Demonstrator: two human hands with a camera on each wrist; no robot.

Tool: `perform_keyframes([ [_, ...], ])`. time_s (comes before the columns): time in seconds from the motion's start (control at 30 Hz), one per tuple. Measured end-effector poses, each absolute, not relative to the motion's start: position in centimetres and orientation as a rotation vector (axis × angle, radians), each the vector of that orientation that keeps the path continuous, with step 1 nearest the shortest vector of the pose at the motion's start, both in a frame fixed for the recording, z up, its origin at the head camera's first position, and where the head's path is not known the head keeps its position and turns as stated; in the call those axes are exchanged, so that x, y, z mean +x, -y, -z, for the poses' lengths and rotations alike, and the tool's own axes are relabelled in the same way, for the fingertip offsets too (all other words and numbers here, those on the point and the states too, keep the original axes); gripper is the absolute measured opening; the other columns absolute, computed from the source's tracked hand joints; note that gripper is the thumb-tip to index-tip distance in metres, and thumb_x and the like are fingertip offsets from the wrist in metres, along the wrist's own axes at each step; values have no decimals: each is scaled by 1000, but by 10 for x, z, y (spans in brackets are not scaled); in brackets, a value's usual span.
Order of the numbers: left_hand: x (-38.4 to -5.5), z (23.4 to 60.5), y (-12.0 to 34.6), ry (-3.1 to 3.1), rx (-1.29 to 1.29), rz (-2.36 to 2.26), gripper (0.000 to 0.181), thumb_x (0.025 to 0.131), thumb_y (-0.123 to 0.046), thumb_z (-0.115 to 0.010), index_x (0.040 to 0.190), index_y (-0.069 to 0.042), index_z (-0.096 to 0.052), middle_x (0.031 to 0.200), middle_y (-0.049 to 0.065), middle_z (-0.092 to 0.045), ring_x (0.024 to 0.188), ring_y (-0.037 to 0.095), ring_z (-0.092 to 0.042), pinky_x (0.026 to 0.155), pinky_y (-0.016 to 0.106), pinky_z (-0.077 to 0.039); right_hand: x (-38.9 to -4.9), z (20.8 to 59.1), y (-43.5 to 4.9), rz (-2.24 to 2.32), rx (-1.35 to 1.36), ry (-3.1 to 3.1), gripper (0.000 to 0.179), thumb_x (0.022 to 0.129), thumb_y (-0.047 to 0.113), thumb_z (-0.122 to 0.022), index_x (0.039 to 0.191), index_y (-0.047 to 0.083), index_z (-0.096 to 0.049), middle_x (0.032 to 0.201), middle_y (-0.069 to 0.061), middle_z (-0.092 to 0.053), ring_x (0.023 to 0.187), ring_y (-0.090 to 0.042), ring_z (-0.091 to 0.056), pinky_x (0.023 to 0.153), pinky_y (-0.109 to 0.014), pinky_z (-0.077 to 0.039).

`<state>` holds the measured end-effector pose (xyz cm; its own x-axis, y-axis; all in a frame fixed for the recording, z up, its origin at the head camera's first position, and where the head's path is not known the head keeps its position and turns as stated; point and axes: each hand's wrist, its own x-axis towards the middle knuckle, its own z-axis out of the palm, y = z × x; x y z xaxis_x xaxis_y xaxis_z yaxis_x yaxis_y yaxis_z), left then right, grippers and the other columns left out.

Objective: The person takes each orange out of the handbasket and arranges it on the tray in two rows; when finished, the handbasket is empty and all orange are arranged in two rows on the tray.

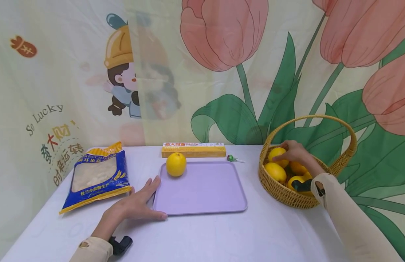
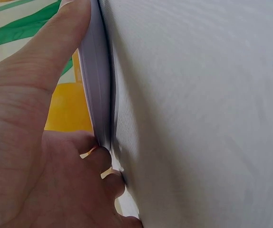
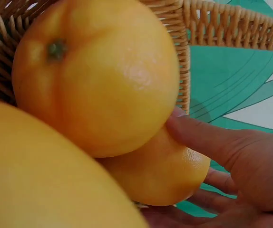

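A yellow orange [image 1: 176, 164] sits on the far left corner of a lavender tray [image 1: 205, 189]. My left hand [image 1: 137, 203] spreads over the tray's near left corner, thumb at the front edge and fingers along the left side. In the left wrist view, the thumb and fingertips reach the tray's rim [image 2: 97, 85]. On the right, my right hand [image 1: 295, 152] reaches into a wicker basket [image 1: 287, 198] and holds an orange [image 3: 160, 173] between thumb and fingers. Several more oranges [image 1: 275, 172] lie in the basket around it.
A blue and yellow pasta bag [image 1: 95, 174] lies left of the tray. Behind the tray is a yellow and white pasta box [image 1: 193, 150], with a green-wrapped lollipop [image 1: 232, 158] to its right. The basket's tall handle [image 1: 350, 145] arches above the right arm. A printed curtain [image 1: 222, 109] hangs behind.
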<state>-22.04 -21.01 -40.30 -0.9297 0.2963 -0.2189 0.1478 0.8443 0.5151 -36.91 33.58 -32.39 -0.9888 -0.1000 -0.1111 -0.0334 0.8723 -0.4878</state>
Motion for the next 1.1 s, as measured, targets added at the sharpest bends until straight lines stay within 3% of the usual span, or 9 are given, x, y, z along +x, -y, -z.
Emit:
perform_keyframes([
  [0.4, -220, 401, 210, -2720, 322, -738, 137, 78, -65, -89, 173, -5, -11, 178, 27, -8, 163, 52, -6, 119, 83, 9, -342, 306, -328, 942, -168, -3053, 81, 91, 25, -88, 152, -8, -47, 152, -36, -48, 128, -52, -52, 107, -65, -52],
  [0.63, -220, 400, 209, -2713, 313, -745, 138, 78, -64, -90, 173, -5, -11, 177, 28, -8, 163, 52, -6, 119, 83, 11, -323, 292, -331, 1006, -150, -3025, 93, 91, 37, -88, 159, -8, -43, 152, -35, -51, 132, -49, -51, 112, -64, -48],
  [0.8, -220, 400, 209, -2710, 314, -743, 138, 77, -64, -91, 173, -5, -10, 177, 29, -7, 163, 52, -6, 119, 83, 11, -310, 287, -335, 1114, -174, -2981, 89, 91, 39, -89, 160, -1, -48, 151, -31, -54, 132, -46, -50, 106, -60, -48],
  [0.97, -220, 399, 209, -2712, 306, -737, 139, 77, -64, -90, 173, -6, -9, 177, 30, -6, 163, 53, -7, 120, 82, 10, -298, 282, -334, 1232, -237, -2907, 86, 92, 36, -88, 162, 5, -47, 159, -28, -51, 143, -49, -44, 110, -66, -44],
  [1.03, -220, 399, 209, -2710, 306, -737, 139, 78, -64, -90, 173, -6, -9, 177, 30, -6, 163, 53, -7, 120, 82, 10, -294, 280, -331, 1273, -256, -2881, 84, 93, 34, -88, 162, 8, -48, 160, -24, -53, 143, -45, -47, 110, -60, -47],
  [1.1, -220, 399, 209, -2707, 310, -739, 139, 78, -64, -90, 173, -5, -9, 177, 30, -6, 163, 53, -7, 120, 82, 10, -290, 277, -326, 1303, -286, -2861, 81, 94, 32, -87, 162, 9, -49, 157, -21, -56, 139, -37, -54, 108, -45, -52],
])
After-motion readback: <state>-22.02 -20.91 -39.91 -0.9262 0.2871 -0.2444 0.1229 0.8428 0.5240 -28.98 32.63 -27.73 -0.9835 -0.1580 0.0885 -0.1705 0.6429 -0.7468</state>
